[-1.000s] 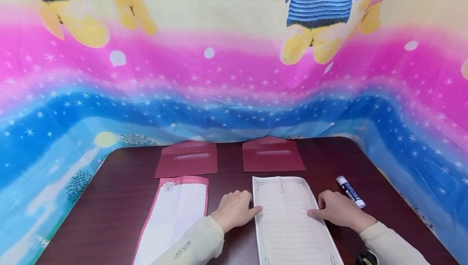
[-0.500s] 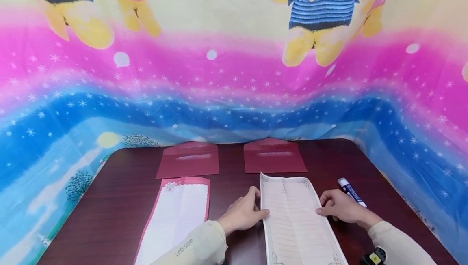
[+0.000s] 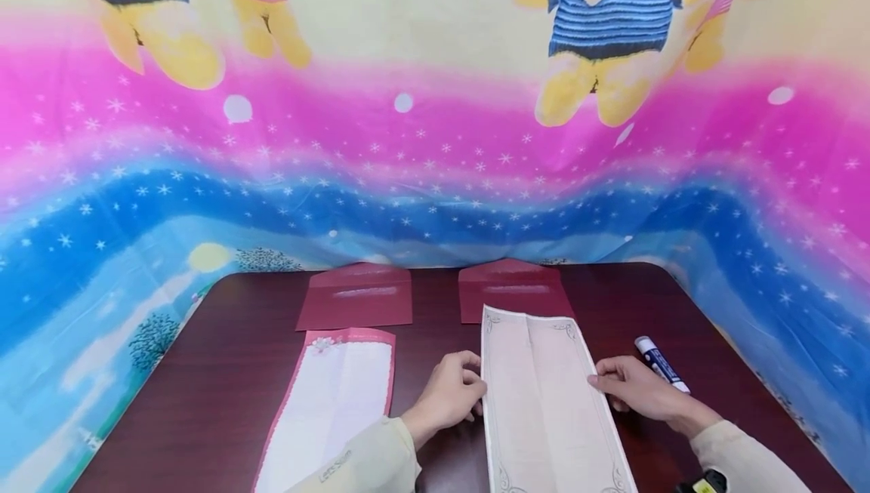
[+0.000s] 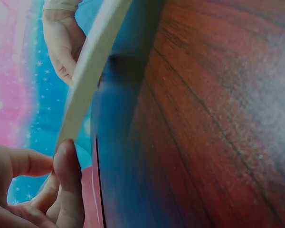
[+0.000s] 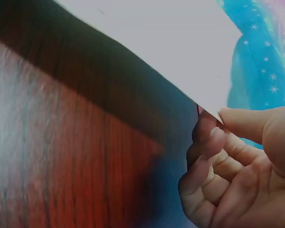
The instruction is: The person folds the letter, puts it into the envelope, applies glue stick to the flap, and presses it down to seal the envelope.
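- Carefully, a person's left hand (image 3: 445, 395) and right hand (image 3: 646, 391) pinch opposite long edges of a pale paper sheet (image 3: 540, 395), raised off the dark table (image 3: 224, 349).
- Lifting appears to be the step in hand; the next move likely calls for an even grip on both sides.
- Scrolled ornaments mark the sheet's corners, a crease runs lengthwise, and its far edge overlaps a red envelope (image 3: 513, 293) from the head view.
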`<state>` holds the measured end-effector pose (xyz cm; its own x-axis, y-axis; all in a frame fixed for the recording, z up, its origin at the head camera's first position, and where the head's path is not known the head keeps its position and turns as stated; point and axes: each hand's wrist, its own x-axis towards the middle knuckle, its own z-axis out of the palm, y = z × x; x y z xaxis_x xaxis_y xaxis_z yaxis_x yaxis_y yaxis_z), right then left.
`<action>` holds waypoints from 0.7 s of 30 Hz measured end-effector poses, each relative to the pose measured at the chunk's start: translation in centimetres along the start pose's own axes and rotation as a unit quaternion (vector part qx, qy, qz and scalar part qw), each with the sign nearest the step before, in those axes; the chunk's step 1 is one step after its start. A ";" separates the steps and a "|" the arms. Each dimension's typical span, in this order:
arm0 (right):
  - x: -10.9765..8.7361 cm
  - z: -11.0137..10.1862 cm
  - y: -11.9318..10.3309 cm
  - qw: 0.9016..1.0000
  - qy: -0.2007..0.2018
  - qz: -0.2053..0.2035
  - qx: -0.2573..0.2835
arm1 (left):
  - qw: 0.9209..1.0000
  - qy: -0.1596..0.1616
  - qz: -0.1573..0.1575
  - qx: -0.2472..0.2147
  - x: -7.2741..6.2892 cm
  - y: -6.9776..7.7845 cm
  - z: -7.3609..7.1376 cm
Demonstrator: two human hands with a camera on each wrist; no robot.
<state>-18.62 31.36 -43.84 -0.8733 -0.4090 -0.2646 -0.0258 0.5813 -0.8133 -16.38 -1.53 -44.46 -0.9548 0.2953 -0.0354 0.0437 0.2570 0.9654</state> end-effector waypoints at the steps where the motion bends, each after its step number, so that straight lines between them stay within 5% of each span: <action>1: 0.0 0.0 -0.2 1.000 0.004 0.002 0.006 | 1.000 0.004 0.002 -0.002 0.0 0.1 -0.1; 8: -0.1 0.7 -1.7 0.999 0.024 -0.012 0.037 | 1.000 0.016 -0.008 -0.025 -0.6 0.4 -1.0; 21: -0.4 1.3 -3.1 0.991 -0.023 -0.060 0.121 | 0.996 -0.007 0.014 -0.091 -1.1 1.0 -2.3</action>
<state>-17.62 28.83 -41.89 -0.8481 -0.4991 -0.1780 -0.0053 0.3438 -0.9390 -15.92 -3.75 -42.84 -0.9500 0.3121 -0.0108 0.0141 0.0774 0.9969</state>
